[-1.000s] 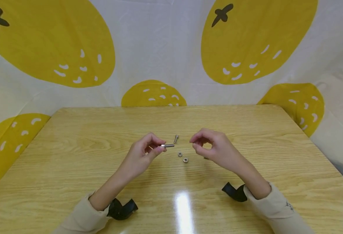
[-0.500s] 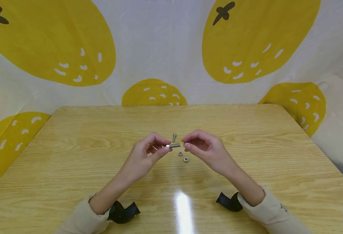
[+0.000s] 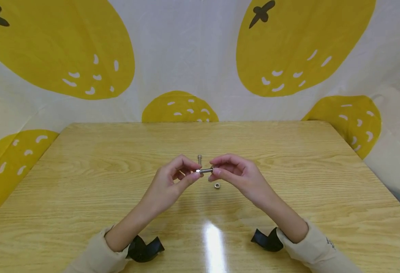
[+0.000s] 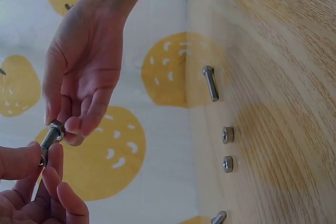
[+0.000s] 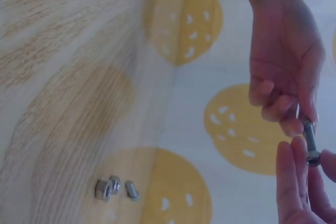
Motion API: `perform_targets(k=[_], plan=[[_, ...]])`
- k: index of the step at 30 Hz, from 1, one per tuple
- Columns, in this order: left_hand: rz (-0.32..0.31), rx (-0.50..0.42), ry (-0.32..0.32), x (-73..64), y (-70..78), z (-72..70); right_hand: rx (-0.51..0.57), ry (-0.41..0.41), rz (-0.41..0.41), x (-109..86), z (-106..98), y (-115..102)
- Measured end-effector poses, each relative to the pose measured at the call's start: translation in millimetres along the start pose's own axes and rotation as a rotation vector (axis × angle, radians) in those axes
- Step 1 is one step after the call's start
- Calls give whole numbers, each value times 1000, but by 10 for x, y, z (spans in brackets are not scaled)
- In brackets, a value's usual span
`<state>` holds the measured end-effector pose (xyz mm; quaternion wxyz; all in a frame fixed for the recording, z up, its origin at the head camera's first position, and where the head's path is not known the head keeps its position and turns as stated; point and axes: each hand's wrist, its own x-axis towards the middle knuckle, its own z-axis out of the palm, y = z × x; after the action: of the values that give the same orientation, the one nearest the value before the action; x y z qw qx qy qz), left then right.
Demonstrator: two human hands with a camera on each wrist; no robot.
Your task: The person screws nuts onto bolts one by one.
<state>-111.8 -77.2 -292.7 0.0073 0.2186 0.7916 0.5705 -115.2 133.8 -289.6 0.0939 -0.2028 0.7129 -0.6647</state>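
Observation:
My left hand (image 3: 167, 182) pinches a silver bolt (image 3: 206, 170) near its head and holds it sideways above the table. At the shank's free end, my right hand (image 3: 242, 180) pinches a hex nut (image 4: 56, 127) between thumb and fingers. The right wrist view shows that nut (image 5: 313, 158) around or against the bolt's end; whether the threads engage cannot be seen. Below the hands another bolt (image 3: 200, 158) and a loose nut (image 3: 217, 185) lie on the wood. Two loose nuts, one of them a nut (image 4: 227, 164), and two bolts lie there in the left wrist view.
The wood-grain table (image 3: 101, 189) reaches back to a white cloth (image 3: 186, 49) printed with yellow fruit shapes. A black wrist mount (image 3: 145, 249) sits at the left cuff, and a second black mount (image 3: 267, 239) at the right.
My right hand has moved left, bringing the nut to the bolt's end. My left hand has shifted slightly right with the bolt. One loose nut is now hidden behind my right fingers in the head view.

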Motion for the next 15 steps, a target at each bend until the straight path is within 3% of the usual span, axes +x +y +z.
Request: perform_targets(k=[5,15], plan=[[20,21,14,-1,-9,5,55,8,19,-3,-1,-6],[13,47,33,-8,-1,4,26,47,-22,-11,25,-14]])
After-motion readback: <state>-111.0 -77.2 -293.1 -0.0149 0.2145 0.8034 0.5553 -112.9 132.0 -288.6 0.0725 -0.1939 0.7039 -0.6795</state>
